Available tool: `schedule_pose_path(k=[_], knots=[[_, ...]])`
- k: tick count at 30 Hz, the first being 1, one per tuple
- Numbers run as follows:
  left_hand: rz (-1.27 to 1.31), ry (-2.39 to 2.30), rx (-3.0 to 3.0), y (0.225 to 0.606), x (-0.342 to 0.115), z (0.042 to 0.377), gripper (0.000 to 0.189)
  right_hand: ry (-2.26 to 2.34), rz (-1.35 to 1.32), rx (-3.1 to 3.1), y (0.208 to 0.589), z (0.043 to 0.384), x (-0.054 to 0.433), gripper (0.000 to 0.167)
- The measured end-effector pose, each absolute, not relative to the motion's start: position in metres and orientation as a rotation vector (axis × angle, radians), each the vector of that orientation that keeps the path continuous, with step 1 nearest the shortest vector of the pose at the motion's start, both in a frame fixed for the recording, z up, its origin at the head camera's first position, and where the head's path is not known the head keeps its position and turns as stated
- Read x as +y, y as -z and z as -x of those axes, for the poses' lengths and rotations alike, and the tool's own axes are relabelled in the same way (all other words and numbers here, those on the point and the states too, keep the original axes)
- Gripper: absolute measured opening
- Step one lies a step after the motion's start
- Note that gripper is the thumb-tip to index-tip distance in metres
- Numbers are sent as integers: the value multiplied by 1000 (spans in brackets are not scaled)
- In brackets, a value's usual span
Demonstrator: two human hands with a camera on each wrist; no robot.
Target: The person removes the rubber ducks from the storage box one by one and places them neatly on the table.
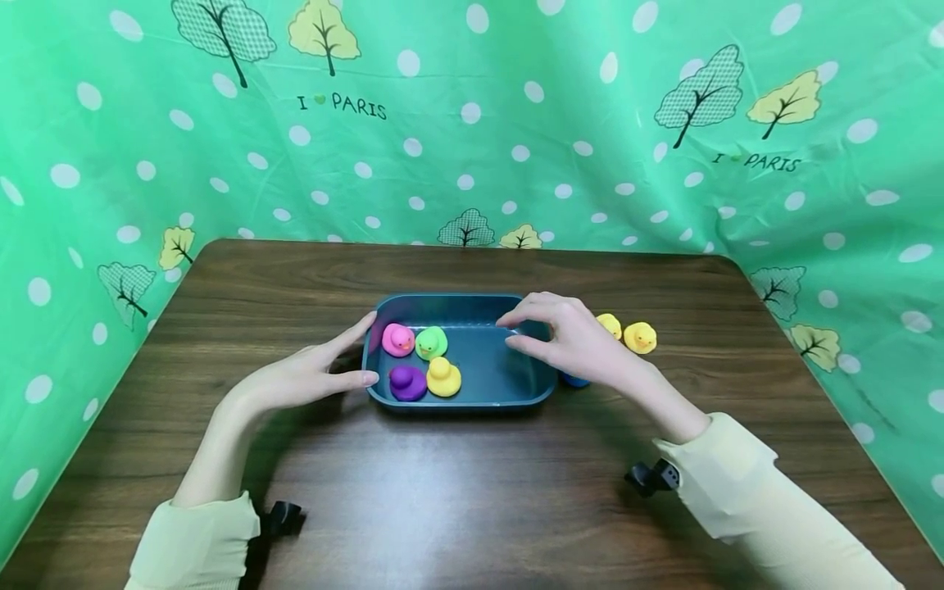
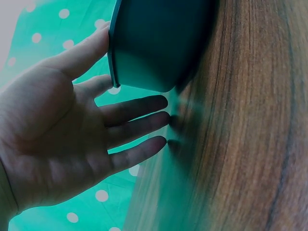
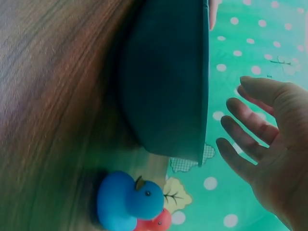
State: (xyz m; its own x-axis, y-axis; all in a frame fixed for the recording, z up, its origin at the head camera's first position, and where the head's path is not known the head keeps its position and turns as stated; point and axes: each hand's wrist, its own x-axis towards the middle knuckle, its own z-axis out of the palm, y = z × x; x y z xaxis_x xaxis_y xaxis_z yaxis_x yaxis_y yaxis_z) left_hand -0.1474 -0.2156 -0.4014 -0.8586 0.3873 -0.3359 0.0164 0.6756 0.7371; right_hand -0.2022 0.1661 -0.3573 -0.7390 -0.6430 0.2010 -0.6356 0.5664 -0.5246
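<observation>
A dark blue-green rectangular tray (image 1: pixel 460 406) sits on the table. In its left half are a pink duck (image 1: pixel 398 340), a green duck (image 1: pixel 431 342), a purple duck (image 1: pixel 407 383) and a yellow duck (image 1: pixel 444 378). My left hand (image 1: pixel 313 370) touches the tray's left end with thumb and fingertips, its fingers fairly straight in the left wrist view. Above the tray's right end hovers my right hand (image 1: pixel 564 332), fingers spread and bent a little, with nothing between them. Beside that end stands a blue duck (image 3: pixel 127 202), mostly hidden by the right hand in the head view.
Two yellow ducks, the nearer one (image 1: pixel 640 338) fully visible, lie right of my right hand. Behind the blue duck, a red duck (image 3: pixel 156 222) shows partly in the right wrist view. The brown wooden table (image 1: pixel 442 508) meets a green dotted curtain (image 1: pixel 472 164) behind.
</observation>
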Motion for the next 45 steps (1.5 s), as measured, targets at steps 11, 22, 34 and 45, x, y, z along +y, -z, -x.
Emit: schedule_pose_path(k=[11,22,34,45], knots=[[-321,-1054,2414,402,-215,148,89,900,1141,2719,363,203,149,24],[-322,-1055,2409,402,-215,149,89,914,1173,2672,366,202,132,26],[-328,-1060,2406,401,-216,149,89,824,1199,2636,369,203,109,28],[-330,-1070,2393,402,-217,149,90,730,1142,2613,375,199,91,30]])
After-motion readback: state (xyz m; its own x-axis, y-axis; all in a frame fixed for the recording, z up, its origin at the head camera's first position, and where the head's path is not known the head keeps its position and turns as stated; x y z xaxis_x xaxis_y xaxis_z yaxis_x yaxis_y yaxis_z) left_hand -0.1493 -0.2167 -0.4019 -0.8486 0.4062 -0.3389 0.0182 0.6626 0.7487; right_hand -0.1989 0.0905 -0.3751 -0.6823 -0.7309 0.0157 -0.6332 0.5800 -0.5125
